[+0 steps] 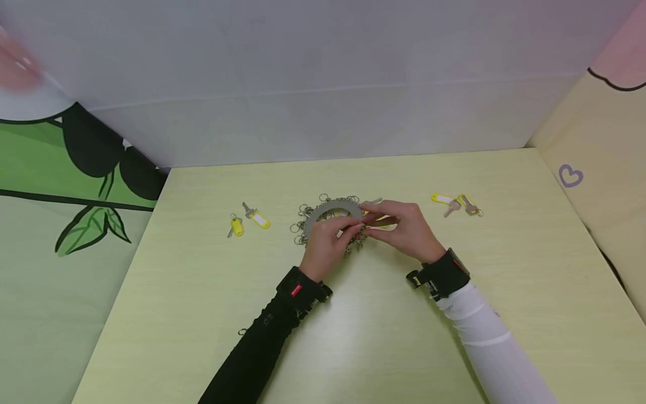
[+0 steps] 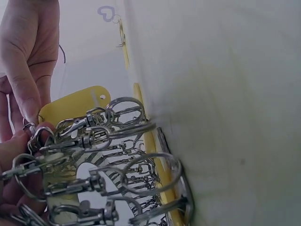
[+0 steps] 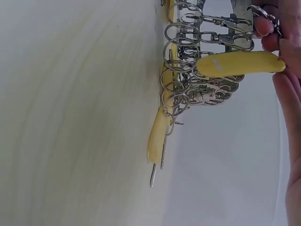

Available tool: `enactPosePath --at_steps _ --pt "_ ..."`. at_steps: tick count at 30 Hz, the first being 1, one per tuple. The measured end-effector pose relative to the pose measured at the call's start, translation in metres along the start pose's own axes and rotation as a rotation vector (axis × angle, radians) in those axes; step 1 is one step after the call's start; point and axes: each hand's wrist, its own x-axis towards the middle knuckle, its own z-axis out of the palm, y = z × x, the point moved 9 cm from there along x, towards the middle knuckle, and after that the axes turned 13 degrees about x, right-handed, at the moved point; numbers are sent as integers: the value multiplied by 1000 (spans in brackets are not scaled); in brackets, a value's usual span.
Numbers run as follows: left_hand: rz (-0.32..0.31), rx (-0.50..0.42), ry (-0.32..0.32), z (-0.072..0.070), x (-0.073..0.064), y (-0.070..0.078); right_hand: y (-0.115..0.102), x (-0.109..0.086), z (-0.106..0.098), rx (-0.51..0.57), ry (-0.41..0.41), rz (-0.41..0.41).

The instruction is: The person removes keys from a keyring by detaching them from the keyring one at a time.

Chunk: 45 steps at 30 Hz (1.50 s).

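A flat grey ring [image 1: 317, 214] with many metal swivel clasps [image 3: 218, 36] and split rings [image 3: 181, 49] around its edge is held just over the table. My left hand [image 1: 327, 241] grips the ring's near right side, its fingertips close to a clasp [image 2: 35, 137]. From the right, my right hand [image 1: 406, 227] pinches the end of a yellow key tag [image 3: 240, 64] beside that clasp. In the left wrist view the tag [image 2: 77, 103] hangs by the fingertips. Whether it is joined to the clasp is hidden by the fingers.
On the left of the table [image 1: 202, 292] lie two keys with yellow tags [image 1: 260, 220] [image 1: 237, 226]. Two more yellow-tagged keys [image 1: 469, 205] [image 1: 444, 198] lie to the right. A small metal ring [image 1: 242, 332] shows beside the left sleeve. Walls stand behind and at the right.
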Motion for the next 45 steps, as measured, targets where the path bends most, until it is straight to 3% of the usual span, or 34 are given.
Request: enactPosePath --at_steps 8,13,24,32,45 --pt "-4 -8 -8 0 0 -1 7 0 4 49 -46 65" --pt "-3 -16 -8 0 -1 -1 13 0 4 11 -45 118" --pt "-10 -39 -14 2 -1 -4 0 0 4 -34 -21 10" --pt "-9 -40 -29 1 -1 -4 10 0 2 -26 -17 139" --pt "-21 -50 -34 4 -2 -4 -1 -1 2 -77 -65 34"
